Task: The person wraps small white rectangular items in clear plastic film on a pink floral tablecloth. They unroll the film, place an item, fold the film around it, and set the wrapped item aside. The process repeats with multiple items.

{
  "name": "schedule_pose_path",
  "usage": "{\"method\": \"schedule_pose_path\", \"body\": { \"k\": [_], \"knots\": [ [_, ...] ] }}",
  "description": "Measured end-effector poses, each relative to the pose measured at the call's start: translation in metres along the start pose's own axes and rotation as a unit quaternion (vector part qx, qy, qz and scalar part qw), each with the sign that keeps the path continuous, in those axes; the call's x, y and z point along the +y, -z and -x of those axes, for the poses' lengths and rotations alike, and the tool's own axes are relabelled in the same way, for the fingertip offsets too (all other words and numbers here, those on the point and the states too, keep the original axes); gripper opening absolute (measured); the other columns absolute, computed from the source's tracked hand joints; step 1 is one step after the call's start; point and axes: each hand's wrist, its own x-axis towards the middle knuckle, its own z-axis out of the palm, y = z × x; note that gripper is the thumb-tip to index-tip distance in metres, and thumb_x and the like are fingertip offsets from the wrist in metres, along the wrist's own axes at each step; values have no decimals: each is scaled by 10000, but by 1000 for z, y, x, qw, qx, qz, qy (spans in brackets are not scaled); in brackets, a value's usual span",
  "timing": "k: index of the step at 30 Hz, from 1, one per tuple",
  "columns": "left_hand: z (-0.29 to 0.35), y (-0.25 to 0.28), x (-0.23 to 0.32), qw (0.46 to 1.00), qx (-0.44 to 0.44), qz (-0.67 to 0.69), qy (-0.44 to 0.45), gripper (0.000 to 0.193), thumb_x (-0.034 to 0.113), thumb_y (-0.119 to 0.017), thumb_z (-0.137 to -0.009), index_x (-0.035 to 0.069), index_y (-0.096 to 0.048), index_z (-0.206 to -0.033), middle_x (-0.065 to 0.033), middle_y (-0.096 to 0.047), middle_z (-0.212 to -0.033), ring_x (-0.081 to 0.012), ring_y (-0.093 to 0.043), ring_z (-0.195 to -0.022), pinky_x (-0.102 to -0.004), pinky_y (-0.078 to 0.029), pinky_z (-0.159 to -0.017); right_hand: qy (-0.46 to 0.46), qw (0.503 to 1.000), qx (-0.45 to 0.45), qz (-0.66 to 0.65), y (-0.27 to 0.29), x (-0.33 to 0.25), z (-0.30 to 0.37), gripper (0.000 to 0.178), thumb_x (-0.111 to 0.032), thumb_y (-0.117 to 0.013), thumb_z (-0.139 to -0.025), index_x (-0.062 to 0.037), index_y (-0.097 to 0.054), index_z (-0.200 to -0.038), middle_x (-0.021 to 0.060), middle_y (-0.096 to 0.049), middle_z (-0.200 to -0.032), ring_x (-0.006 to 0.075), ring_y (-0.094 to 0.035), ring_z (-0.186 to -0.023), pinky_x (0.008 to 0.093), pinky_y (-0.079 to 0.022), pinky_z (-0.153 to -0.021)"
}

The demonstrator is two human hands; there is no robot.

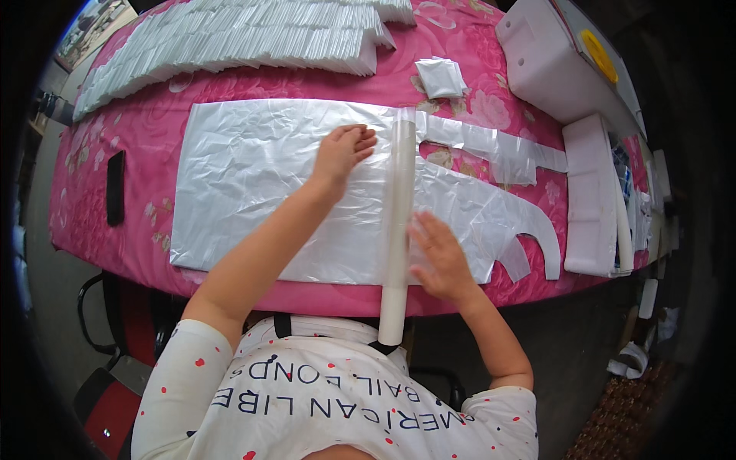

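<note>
A thin, clear-white plastic apron [284,184] lies spread over the table, its neck and strap cut-outs toward the right. Across it, running from far to near, rests a pale tube [395,230] whose near end sticks out past the table's front edge. My left hand [345,157] is over the plastic just left of the tube, fingers loosely bent and holding nothing that I can see. On the tube's right side, my right hand [441,257] has its fingers spread, slightly blurred; whether it touches the tube I cannot tell.
Long rows of folded plastic packets [230,38] fill the far left of the pink flowered cloth [146,184]. A small folded stack [441,78] lies beyond the tube. White foam boxes [586,207] stand on the right. A black phone-like slab [116,188] is at left.
</note>
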Motion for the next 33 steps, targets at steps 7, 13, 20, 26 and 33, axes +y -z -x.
{"method": "schedule_pose_path", "body": {
  "k": [7, 13, 20, 26, 33],
  "knots": [
    [52, 111, 45, 985, 34, -117, -118, 266, 174, -435, -932, -7, -538, -1096, -129, -604, -1075, -184, -598, -942, -285, -487, -806, 110, 983, -148, 7, -50, -64, -70, 685, -557, -431, -831, -49, -453, -1290, 146, -368, -1389, 336, -223, -1340, 485, -90, -1100],
    [133, 197, 60, 971, 142, -128, -146, 257, 170, -425, -945, -9, -529, -1098, -124, -613, -1054, -162, -598, -906, -274, -479, -793, 256, 841, -211, -428, -62, -162, -134, 587, -497, -466, -870, -14, -525, -1199, 141, -527, -1237, 313, -425, -1218, 441, -294, -1031],
    [231, 268, 35, 950, 249, -135, -135, 243, 145, -404, -952, -5, -536, -1090, -114, -620, -1027, -139, -593, -880, -252, -473, -779, 199, 973, -46, -105, -90, -106, -177, 504, -437, -426, -900, -57, -528, -1216, 121, -503, -1270, 314, -392, -1237, 428, -274, -1040],
    [250, 249, 19, 858, 254, -401, -195, 354, 99, -510, -873, -13, -460, -1204, -118, -502, -1159, -202, -496, -1049, -277, -406, -878, 286, 956, -63, -7, -162, -140, -233, 518, -391, -486, -861, -71, -474, -1269, 103, -431, -1344, 291, -276, -1315, 452, -178, -1085],
    [241, 234, 18, 716, 283, -631, -96, 845, 250, -773, -663, -9, -297, -1312, -219, -508, -1086, -380, -510, -989, -419, -419, -872, 66, 993, 80, -56, -230, -210, -259, 659, -224, -545, -794, -18, -301, -1370, 249, -189, -1431, 408, -124, -1343, 487, -104, -1087]
  ]
}}
